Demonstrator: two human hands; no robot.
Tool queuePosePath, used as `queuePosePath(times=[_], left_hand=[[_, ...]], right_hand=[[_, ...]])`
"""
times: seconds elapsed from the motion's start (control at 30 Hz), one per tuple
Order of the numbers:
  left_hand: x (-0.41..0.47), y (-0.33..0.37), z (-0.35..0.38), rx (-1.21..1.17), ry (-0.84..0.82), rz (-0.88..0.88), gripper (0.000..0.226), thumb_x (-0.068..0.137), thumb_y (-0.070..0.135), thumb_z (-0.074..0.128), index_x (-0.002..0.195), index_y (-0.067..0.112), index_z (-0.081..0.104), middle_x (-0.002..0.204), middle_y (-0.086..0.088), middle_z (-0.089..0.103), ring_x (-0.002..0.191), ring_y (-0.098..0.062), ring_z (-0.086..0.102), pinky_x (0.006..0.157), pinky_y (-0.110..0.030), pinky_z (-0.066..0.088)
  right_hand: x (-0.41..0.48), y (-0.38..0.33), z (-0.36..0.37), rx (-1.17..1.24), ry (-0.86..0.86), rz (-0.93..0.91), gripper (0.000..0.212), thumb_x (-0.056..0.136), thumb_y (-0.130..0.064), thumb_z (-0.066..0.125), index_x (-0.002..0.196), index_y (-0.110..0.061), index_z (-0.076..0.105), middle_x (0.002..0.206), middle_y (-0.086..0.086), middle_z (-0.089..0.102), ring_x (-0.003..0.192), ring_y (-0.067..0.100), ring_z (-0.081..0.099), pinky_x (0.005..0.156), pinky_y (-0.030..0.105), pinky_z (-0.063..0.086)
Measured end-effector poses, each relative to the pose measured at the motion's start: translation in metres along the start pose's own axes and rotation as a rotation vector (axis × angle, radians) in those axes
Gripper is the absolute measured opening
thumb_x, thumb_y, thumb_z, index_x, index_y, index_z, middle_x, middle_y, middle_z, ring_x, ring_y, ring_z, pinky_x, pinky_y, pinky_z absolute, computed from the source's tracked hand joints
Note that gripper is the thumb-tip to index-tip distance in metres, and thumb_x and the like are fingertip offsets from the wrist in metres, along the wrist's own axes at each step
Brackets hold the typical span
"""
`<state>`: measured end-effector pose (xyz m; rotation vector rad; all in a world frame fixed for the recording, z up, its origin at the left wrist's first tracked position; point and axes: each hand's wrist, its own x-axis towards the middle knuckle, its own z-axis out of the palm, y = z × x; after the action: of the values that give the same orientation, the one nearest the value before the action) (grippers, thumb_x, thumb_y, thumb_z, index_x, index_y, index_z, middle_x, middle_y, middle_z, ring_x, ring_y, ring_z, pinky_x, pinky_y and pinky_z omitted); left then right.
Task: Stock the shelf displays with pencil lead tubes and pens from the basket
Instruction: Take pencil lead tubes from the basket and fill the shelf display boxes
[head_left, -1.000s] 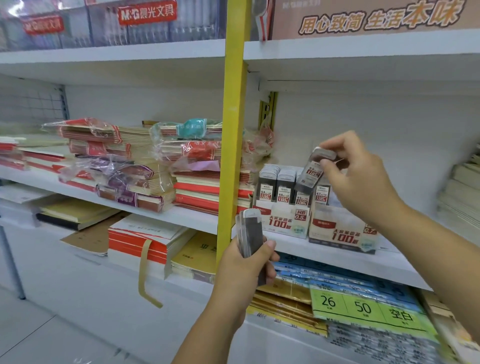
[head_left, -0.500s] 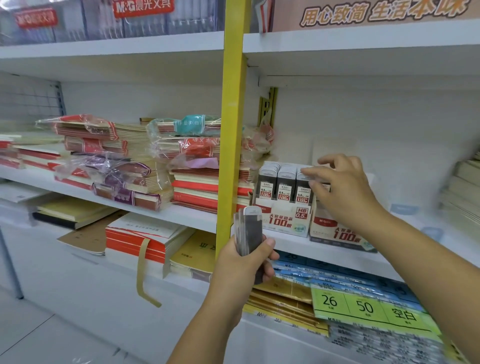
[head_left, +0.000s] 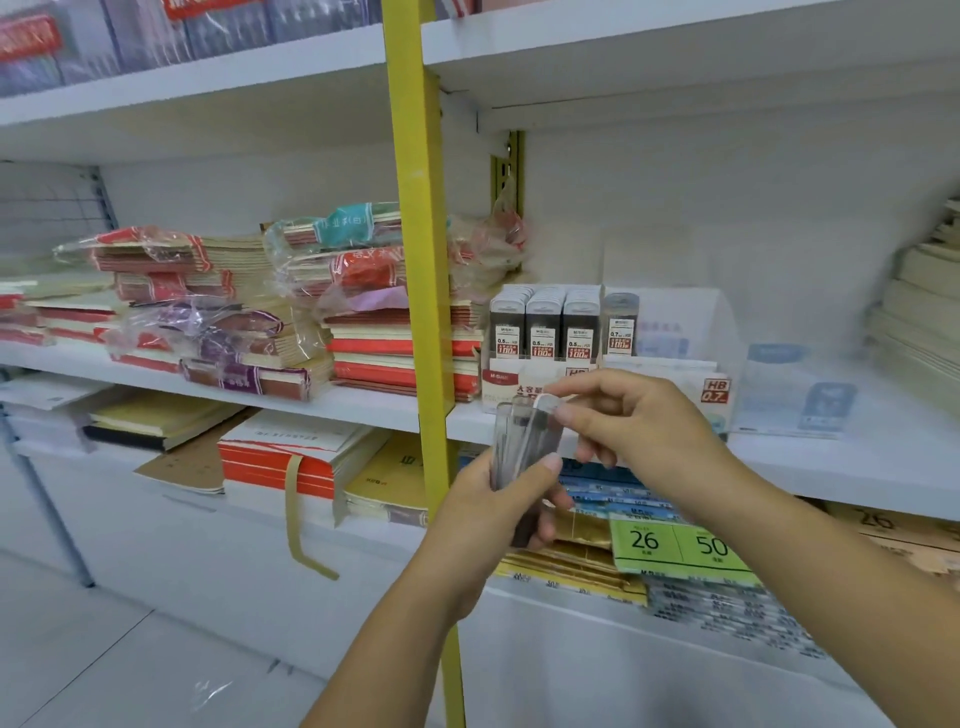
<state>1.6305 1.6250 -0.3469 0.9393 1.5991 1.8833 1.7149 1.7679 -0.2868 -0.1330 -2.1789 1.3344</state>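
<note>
My left hand grips a small stack of dark pencil lead tubes upright in front of the middle shelf. My right hand pinches the top of the frontmost tube in that stack with thumb and forefinger. Behind them on the shelf, the 0.5 display box holds three full rows of lead tubes. The 0.7 display box to its right holds a single lead tube at its left end. No basket or pens are in view.
A yellow upright post stands just left of my hands. Wrapped notebook stacks fill the shelf to the left. An empty clear display stand sits right of the boxes. Packs with green price labels lie on the shelf below.
My right hand set one tube into the 0.7 box, then came back down to the stack in my left hand and now pinches another tube. The camera tilted down slightly.
</note>
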Motion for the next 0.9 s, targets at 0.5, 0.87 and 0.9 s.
queuePosePath(times=[0.5, 0.87, 0.9], left_hand=[[-0.003, -0.001, -0.01, 0.004, 0.096, -0.01, 0.025, 0.076, 0.04, 0.082, 0.097, 0.04, 0.067, 0.084, 0.012, 0.071, 0.067, -0.004, 0.059, 0.061, -0.021, 0.049], [0.0, -0.005, -0.022, 0.042, 0.227, -0.001, 0.025, 0.084, 0.034, 0.08, 0.103, 0.032, 0.064, 0.089, 0.008, 0.072, 0.077, -0.012, 0.061, 0.056, -0.018, 0.05], [0.001, -0.005, -0.023, 0.027, 0.233, -0.009, 0.018, 0.088, 0.038, 0.075, 0.102, 0.034, 0.064, 0.084, 0.012, 0.072, 0.075, -0.009, 0.06, 0.057, -0.018, 0.05]], right_hand=[[0.003, -0.002, -0.005, 0.169, 0.026, 0.07, 0.029, 0.084, -0.025, 0.071, 0.109, -0.018, 0.057, 0.097, -0.002, 0.074, 0.08, 0.015, 0.07, 0.071, 0.025, 0.055], [0.006, -0.002, 0.009, 0.101, 0.007, 0.145, 0.018, 0.093, -0.018, 0.063, 0.111, -0.02, 0.059, 0.089, -0.001, 0.077, 0.08, 0.02, 0.073, 0.067, 0.028, 0.059], [0.007, -0.003, 0.009, 0.069, 0.034, 0.129, 0.017, 0.093, -0.018, 0.063, 0.11, -0.022, 0.059, 0.087, -0.002, 0.076, 0.077, 0.018, 0.073, 0.065, 0.027, 0.059]])
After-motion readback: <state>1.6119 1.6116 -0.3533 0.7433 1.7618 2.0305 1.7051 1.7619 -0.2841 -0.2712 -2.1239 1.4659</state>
